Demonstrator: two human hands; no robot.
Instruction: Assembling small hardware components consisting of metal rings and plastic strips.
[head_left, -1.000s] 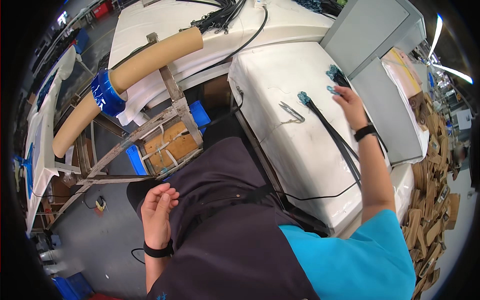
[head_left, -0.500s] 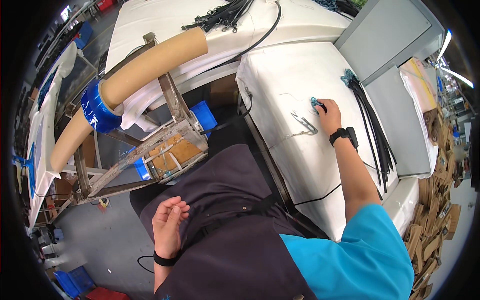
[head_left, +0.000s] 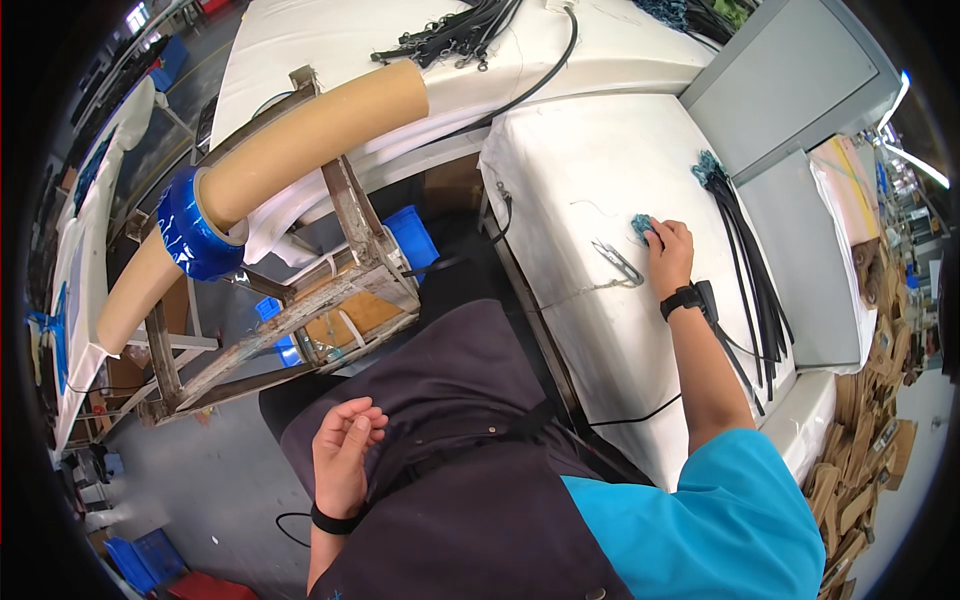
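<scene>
My right hand [head_left: 672, 260] is over the white-covered table [head_left: 565, 145] on the right, its fingertips closed on a small tangled teal clump of thread [head_left: 640, 226]. Just left of it lies a narrow, U-shaped metal tool that looks like thread snips [head_left: 622, 265], tied to a thin string. To the right of my hand, a bundle of long black straps [head_left: 745, 270] with teal thread at its upper end rests on the same table. My left hand [head_left: 345, 455] hovers over my dark apron [head_left: 430, 440], fingers loosely bent, with nothing visible in it.
A curved tan tube [head_left: 320, 130] with a blue tape roll [head_left: 190, 225] around it spans a worn wooden frame [head_left: 290, 320]. More black straps with metal clips [head_left: 460, 40] lie on the far table. Grey panels [head_left: 800, 70] border the right table. Blue bins [head_left: 145, 560] sit on the floor.
My right hand has shifted slightly, and more of the teal thread clump now shows at its fingertips. The whole view has shifted a little. My left hand keeps its pose.
</scene>
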